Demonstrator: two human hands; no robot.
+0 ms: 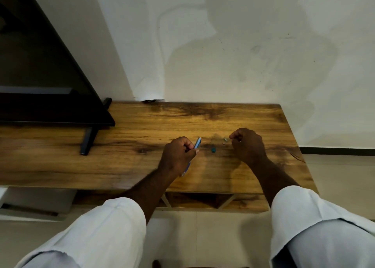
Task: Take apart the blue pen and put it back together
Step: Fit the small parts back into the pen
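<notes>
Three loose bits on the table (142, 166) between the hands: a teal piece (213, 150) nearer the left hand, a small grey piece (225, 139) and a paler speck (223, 143) just beside the right hand's knuckles. Probably laid there on purpose, within easy reach of both hands, to avoid rolling off or getting lost. Too small to name as particular pen parts.

Grips the blue pen barrel (197, 142) in the left hand (178, 154), fingers and thumb curled round its middle. One end pokes up and away past the thumb, the other slants back down under the wrist. Held tilted, far end likely turned toward the right hand for pulling parts out or feeding them back in. Unclear whether touching the wood at the near end.

Right hand (247, 143) well apart from the left, low over the table, fingers curled in toward the thumb as if for a fine pinch. Hard to tell whether pinching anything; a faint glint at the fingertips, nothing surer.

Judging by the loose bits, either late in the taking-apart or about to start the putting-together; impossible to say which. Next move likely to call for a delicate pick-up of one small piece and careful lining-up with the barrel's end, with some risk of flicking a bit away.

Far out beyond the left hand, a dark screen (40, 85) on its stand, out of the way of the work.
</notes>
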